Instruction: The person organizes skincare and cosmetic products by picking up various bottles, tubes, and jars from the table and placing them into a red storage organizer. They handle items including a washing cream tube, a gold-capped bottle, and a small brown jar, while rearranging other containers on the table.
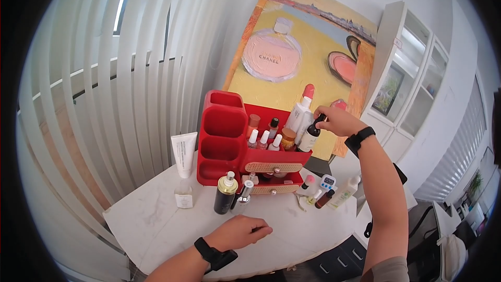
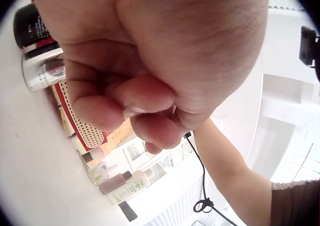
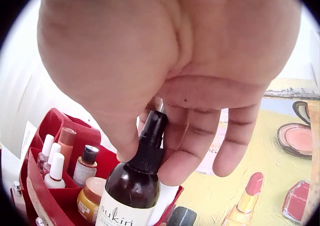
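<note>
My right hand pinches a dark brown spray bottle by its black neck, between thumb and fingers. The bottle has a pale label reading "sukin" and stands slightly tilted at the right end of the red organizer's top compartment. White pump bottles, an amber jar and several white-capped nail polish bottles sit beside it. My left hand hovers low over the table front with loosely curled fingers and nothing in them. Nearest to it are a black gold-collared bottle and a silver-capped bottle.
A white tube and a small clear jar stand left on the marble table. Right of the organizer are a small timer, a brown bottle and a pale green-labelled bottle. A painting leans behind.
</note>
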